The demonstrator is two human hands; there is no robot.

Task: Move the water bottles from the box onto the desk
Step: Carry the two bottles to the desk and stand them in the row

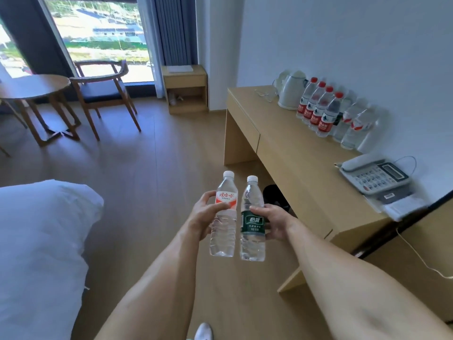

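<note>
2 clear ribbed plastic bottles are held upright, white caps up, side by side above the wood floor: the red-labelled bottle [223,214] gripped by the left hand [204,214], the green-labelled bottle [252,219] by the right hand [274,220], near the desk [289,153].

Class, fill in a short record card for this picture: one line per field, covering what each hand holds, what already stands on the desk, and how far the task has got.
left hand: grips the red-labelled bottle, upright
right hand: grips the green-labelled bottle, upright
held bottles: side by side, above the floor, not yet over the desk
on desk: a row of bottles by the wall, a kettle, a telephone
box: not in view
task stage: two bottles in carry
</note>
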